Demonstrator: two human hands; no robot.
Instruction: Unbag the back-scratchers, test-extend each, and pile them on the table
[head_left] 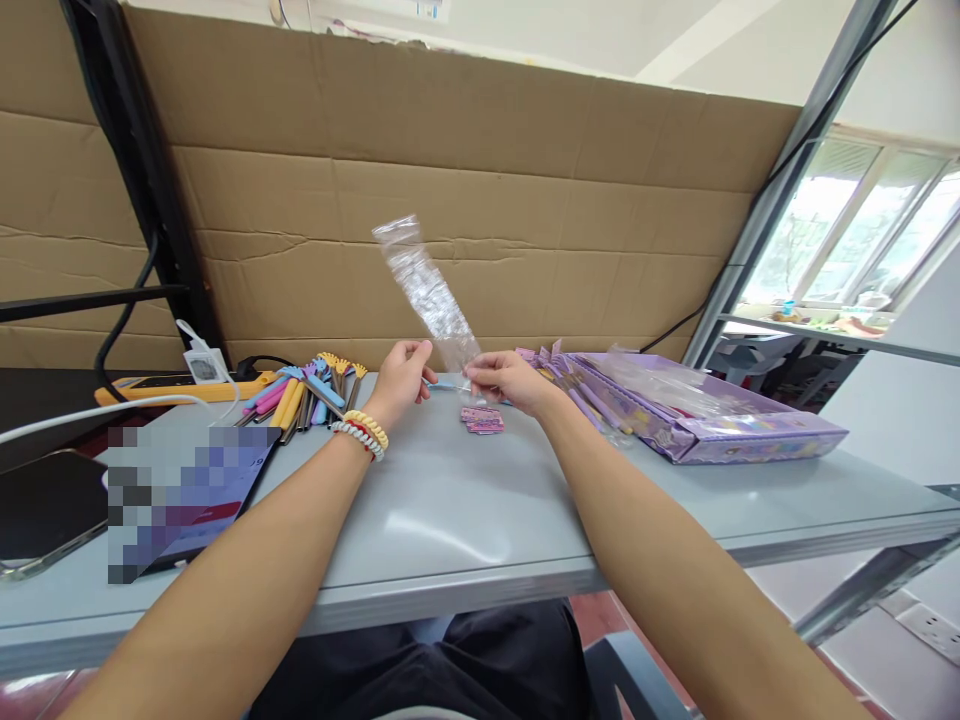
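Observation:
My right hand (506,378) pinches the lower end of a long, narrow clear plastic bag (431,285), which stands up and leans to the left. To the left of it, my left hand (405,380) is closed, thumb against curled fingers, apart from most of the bag; a bit of blue shows at its fingertips. A thin light-blue strip (450,381) lies behind and between the hands, and I cannot tell whether the left fingers grip it. Just below my right hand, a small stack of pink-purple printed cards (482,420) rests on the grey table (465,500).
Colourful-handled metal rods with claw-like ends (315,390) lie piled at left. Nearby are a tablet (202,500), a phone (52,510) and a white charger (204,360) with cable. At right, a purple box (720,410) holds clear bags, beside packed purple pieces (577,390). Cardboard (480,200) stands behind.

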